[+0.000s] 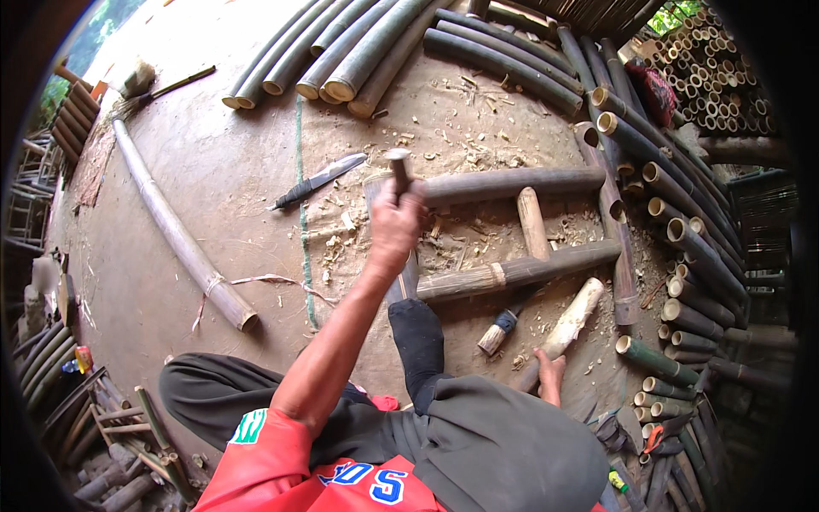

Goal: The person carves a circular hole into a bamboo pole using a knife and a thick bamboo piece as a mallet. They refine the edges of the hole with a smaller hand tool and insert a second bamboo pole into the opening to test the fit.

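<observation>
My left hand [397,229] is closed around a short brown rod [401,173] with a pale flat top, held upright; its lower end is hidden. It is over the near-left post [404,280] of a bamboo frame [516,271]. The frame lies flat, with two rails, a short rung [533,224] and a holed post [614,213] at its right. A black-covered foot [416,337] rests against the left post. My right hand [551,377], low on the right, grips a thick wooden club [576,317] with a pale, rough far end.
A knife [317,182] with a black handle lies beyond my left hand. A tool with a black-wrapped handle [498,331] lies near the frame. One long bamboo pole [175,226] lies left. Bamboo poles [363,60] are at the back, with cut tubes [699,247] stacked right. Shavings [503,154] litter the ground.
</observation>
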A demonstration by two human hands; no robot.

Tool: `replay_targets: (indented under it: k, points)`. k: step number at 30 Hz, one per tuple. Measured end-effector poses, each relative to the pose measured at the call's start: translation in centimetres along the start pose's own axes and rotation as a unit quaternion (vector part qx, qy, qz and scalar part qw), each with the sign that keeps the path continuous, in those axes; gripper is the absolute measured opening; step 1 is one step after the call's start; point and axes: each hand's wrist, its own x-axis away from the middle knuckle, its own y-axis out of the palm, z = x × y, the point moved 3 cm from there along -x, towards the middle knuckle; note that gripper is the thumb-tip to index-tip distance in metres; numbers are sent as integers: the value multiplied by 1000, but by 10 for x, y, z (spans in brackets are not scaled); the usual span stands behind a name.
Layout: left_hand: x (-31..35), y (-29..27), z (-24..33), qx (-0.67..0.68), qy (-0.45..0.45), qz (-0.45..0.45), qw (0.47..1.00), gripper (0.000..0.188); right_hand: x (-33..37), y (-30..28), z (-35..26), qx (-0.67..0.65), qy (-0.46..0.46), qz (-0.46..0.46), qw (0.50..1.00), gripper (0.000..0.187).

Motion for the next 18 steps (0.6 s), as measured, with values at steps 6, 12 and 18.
replay_targets:
  k: [6,12,18]
  points:
    - [34,31,-21,-370,275,-188,867,19,93,-31,-78,-381,56,-48,922,66]
    - [46,27,-71,-456,250,-259,814,17,137,-35,-154,-398,-33,-136,907,64]
    - [45,32,-78,-494,231,-213,811,10,156,-16,-204,-378,-60,-226,896,68]
